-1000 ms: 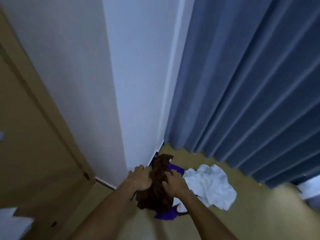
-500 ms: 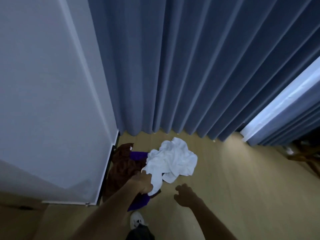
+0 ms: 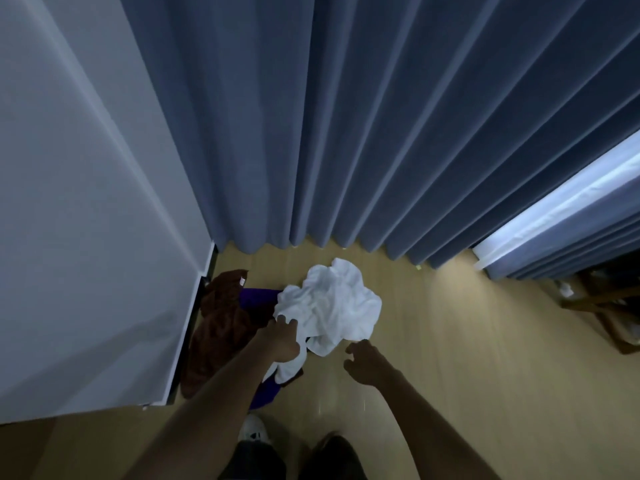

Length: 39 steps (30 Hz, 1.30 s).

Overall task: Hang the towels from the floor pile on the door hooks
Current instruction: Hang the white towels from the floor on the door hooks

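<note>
Down on the wooden floor [image 3: 450, 358], close to the foot of the long blue curtain [image 3: 346, 133], lies the pile of towels: a crumpled white towel [image 3: 332, 299] on top and toward the curtain side, a brown towel [image 3: 221, 317] stretched along the base of the pale wall [image 3: 86, 237], and a purple towel [image 3: 258, 296] showing between the two and again under the person's forearm. The person bends over the pile with both bare arms reaching down. The left hand [image 3: 282, 337] is on the near left edge of the white towel, its fingers curled into the cloth so that it grips a fold of it. The right hand [image 3: 365, 362] hangs just beside the towel's near right corner, fingers spread and loosely bent, holding nothing; whether the fingertips brush the cloth I cannot tell. Below the arms, a white shoe [image 3: 254, 431] and dark trouser legs stand on the floor near the pile. Off to the right, a bright gap in the curtain lets in daylight, and some dark wooden furniture [image 3: 609, 306] stands at the edge of the room, well apart from the towels.
</note>
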Tool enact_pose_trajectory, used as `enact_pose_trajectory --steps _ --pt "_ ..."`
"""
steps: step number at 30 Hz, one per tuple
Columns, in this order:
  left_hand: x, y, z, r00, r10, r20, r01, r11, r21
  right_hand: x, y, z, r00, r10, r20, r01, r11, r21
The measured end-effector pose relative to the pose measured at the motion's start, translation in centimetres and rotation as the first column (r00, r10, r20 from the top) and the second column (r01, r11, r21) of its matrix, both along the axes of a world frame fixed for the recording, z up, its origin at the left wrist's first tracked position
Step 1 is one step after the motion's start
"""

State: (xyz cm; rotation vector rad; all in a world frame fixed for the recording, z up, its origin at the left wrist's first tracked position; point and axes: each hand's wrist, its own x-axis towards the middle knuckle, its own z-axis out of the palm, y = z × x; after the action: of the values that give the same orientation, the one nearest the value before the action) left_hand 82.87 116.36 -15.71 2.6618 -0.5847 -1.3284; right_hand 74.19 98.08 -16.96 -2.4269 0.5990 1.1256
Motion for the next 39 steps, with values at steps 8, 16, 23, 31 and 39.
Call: enact_pose_trajectory --steps 8,16,23,31,39 --pt "3.2 -4.3 -1.7 0.99 0.14 -0.03 -0.141 0.989 -0.04 6.2 -5.7 -3.1 0.978 0.207 -0.024 -0.205 0.977 0.051" --pt "3.3 -9.7 -4.8 0.879 0.477 0.007 -0.476 0.877 -0.073 12.4 -12.4 -9.1 0.916 0.401 -0.031 -0.389 0.903 0.18" --pt "2.1 -13.4 -10.0 0.796 0.579 -0.177 -0.577 0.814 0.07 14.2 -15.4 -16.8 0.864 0.475 -0.168 -0.418 0.862 0.286" --pt "3.3 -15.4 -25.8 0.776 0.612 -0.152 -0.615 0.788 0.037 15.9 -16.0 -30.7 0.864 0.426 -0.269 -0.359 0.895 0.265" --pt "2.9 -16.4 -40.5 0.75 0.629 -0.205 -0.643 0.766 0.003 19.7 -16.4 -46.0 0.884 0.405 -0.231 -0.367 0.91 0.192"
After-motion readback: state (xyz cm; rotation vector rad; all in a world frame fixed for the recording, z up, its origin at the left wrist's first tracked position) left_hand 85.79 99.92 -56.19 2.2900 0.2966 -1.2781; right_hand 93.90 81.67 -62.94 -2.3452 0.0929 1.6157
